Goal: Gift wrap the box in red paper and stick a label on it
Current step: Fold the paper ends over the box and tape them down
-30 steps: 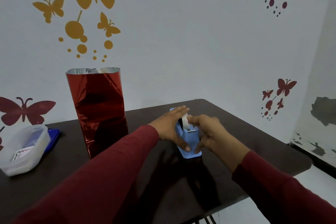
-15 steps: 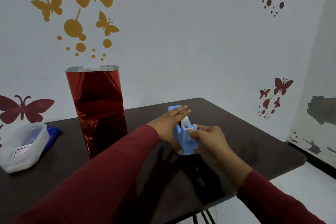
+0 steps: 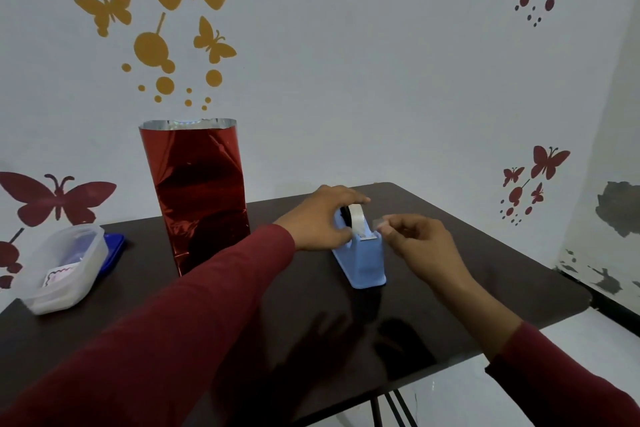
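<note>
Head cam: tall box in shiny red foil paper (image 3: pixel 197 198) stands left of centre, top unsealed. Translucent plastic tub (image 3: pixel 65 267) at lower left holds a label. Left hand (image 3: pixel 323 218) grips the blue tape dispenser (image 3: pixel 362 253); right hand (image 3: pixel 415 236) has just pulled away pinching a clear tape strip (image 3: pixel 379 221), so sealing's probably next.

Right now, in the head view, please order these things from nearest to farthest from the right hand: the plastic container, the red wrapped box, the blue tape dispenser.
1. Blue tape dispenser: just left of the right hand, held by the left hand.
2. Red wrapped box: upright, further left, toward the wall.
3. Plastic container: at the table's far left edge.
</note>
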Available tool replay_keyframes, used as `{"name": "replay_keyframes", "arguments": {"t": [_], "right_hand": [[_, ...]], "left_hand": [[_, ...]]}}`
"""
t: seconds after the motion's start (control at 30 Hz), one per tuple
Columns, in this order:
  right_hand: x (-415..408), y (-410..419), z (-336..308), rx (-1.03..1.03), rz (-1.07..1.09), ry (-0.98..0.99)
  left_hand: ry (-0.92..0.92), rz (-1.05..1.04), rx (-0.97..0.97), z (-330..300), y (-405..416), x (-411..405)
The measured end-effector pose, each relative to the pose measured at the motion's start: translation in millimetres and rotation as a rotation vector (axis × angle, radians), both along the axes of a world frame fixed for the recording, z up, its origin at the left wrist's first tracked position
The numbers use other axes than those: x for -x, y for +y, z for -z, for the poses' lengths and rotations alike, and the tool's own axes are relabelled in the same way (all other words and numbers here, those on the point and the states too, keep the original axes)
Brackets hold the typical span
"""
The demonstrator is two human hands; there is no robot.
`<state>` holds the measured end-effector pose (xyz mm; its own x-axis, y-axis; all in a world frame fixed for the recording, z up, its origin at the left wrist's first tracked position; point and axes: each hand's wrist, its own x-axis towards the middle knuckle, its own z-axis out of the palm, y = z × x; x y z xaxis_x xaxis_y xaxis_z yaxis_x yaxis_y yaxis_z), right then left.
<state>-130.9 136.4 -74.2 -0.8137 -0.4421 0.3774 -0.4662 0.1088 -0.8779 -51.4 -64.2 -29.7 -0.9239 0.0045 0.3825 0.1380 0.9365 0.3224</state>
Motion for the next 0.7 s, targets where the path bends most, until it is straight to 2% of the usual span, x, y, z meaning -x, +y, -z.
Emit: {"name": "replay_keyframes", "arguments": {"t": [0.1, 0.2, 0.33, 0.4, 0.5, 0.57, 0.7], "right_hand": [[-8, -6, -18, 0.014, -0.060, -0.005], [-18, -16, -34, 0.015, -0.127, 0.015], [-37, -34, -56, -0.009, -0.202, 0.033], [-45, -42, -65, 0.013, -0.287, -0.073], [-58, -56, -81, 0.117, -0.440, -0.402], [-66, -65, -91, 0.191, -0.481, -0.466], [-82, -82, -111, 0.185, -0.513, -0.193]], "left_hand": [[-0.010, 0.016, -0.230, -29, 10, -16], [-0.072, 0.030, -0.188, -52, 7, -36], [0.021, -0.019, -0.193, -72, -5, -66], [0.090, -0.065, -0.165, -79, -11, -82], [0.156, -0.142, -0.118, -90, -15, -105], [0.195, -0.196, -0.098, -99, -18, -119], [0.190, -0.288, -0.086, -120, -32, -147]]}}
